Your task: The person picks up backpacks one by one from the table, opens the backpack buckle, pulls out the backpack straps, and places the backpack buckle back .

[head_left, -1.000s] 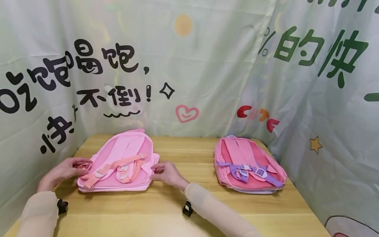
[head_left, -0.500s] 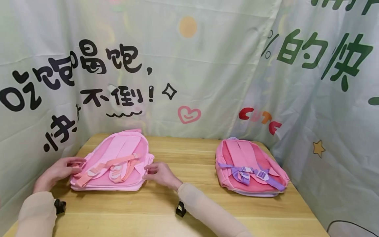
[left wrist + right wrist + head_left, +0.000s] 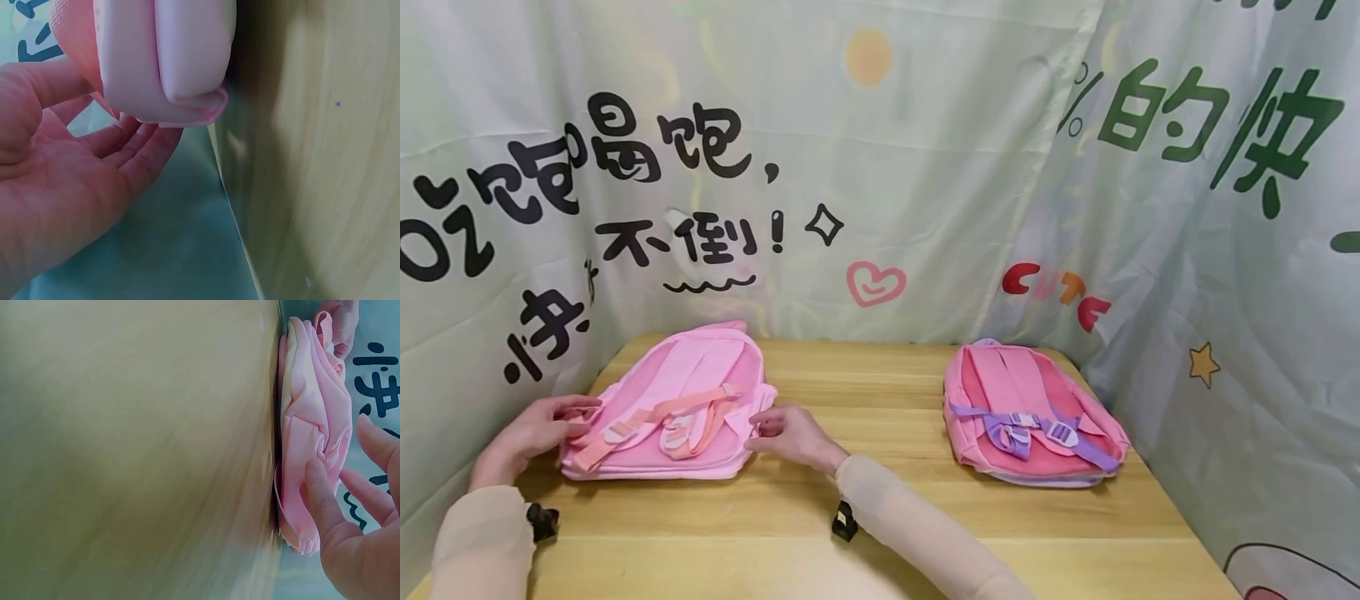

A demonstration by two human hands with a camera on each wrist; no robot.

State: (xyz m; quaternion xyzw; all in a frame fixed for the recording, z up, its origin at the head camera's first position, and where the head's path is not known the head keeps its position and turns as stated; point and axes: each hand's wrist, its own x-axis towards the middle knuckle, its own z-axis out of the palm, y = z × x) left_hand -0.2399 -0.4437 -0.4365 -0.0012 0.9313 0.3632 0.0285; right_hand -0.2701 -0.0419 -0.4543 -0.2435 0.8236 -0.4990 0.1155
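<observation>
On the left of the table lies a light pink backpack [image 3: 662, 400], its shoulder straps facing up and orange webbing [image 3: 685, 417] crossing its back panel. At its left side is my left hand [image 3: 527, 437]; the thumb and fingers grip the edge by an orange strap. In the left wrist view, the fingers of the left hand [image 3: 75, 162] reach behind the bag's pale corner [image 3: 162, 69]. My right hand [image 3: 797, 433] touches the opposite side. The right wrist view has that hand's thumb [image 3: 322, 494] against the pink side fabric, other fingers spread.
A second, deeper pink backpack [image 3: 1030, 408] with purple webbing lies straps up on the right of the wooden table [image 3: 865, 392]. Printed cloth curtains [image 3: 925, 167] rise along the back and both sides. Black wrist cameras [image 3: 844, 521] hang under the sleeves.
The light pink backpack has slid left along the table, with both hands moving left alongside it. The deeper pink backpack has stayed in place.
</observation>
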